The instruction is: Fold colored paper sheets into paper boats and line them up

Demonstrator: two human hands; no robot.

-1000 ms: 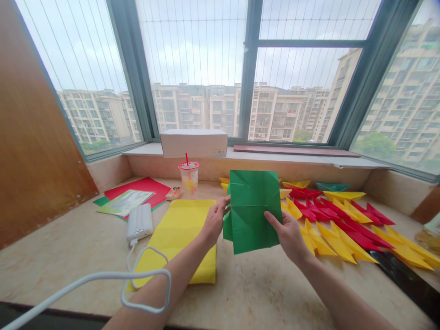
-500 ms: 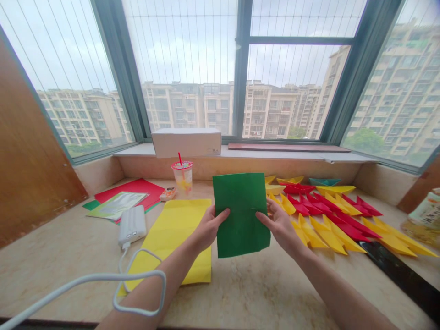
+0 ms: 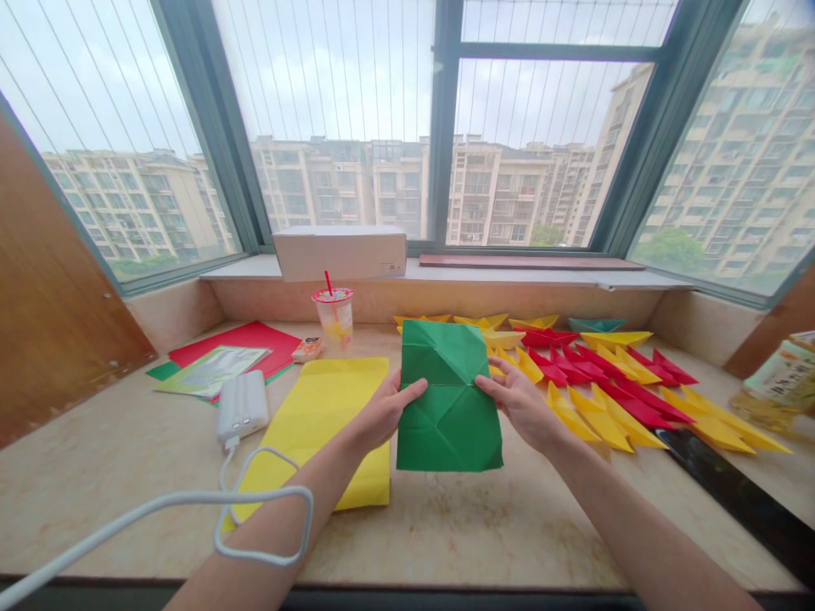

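A green sheet of paper (image 3: 449, 433) is held up above the counter, with a level crease across its middle and slanting creases above and below. My left hand (image 3: 388, 406) pinches its left edge, thumb on the near face. On the right edge my right hand (image 3: 519, 399) grips it the same way, fingers behind the sheet. Under and beside my left forearm lies a yellow sheet of paper (image 3: 337, 403). Folded paper boats in yellow (image 3: 615, 416), red (image 3: 579, 367) and teal (image 3: 597, 325) stand in rows to the right of my right hand.
A white power bank (image 3: 243, 406) trails a white cable (image 3: 159, 505) over my left forearm. Behind it lie red paper (image 3: 273, 339) and a lidded drink cup (image 3: 334, 318). A dark phone (image 3: 732, 492) and a bottle (image 3: 780, 386) are at right; a white box (image 3: 340, 256) stands on the sill.
The green sheet has tipped in my hands, and its creases now show where the face looked plain and dark. The view has shifted slightly; both hands keep their hold.
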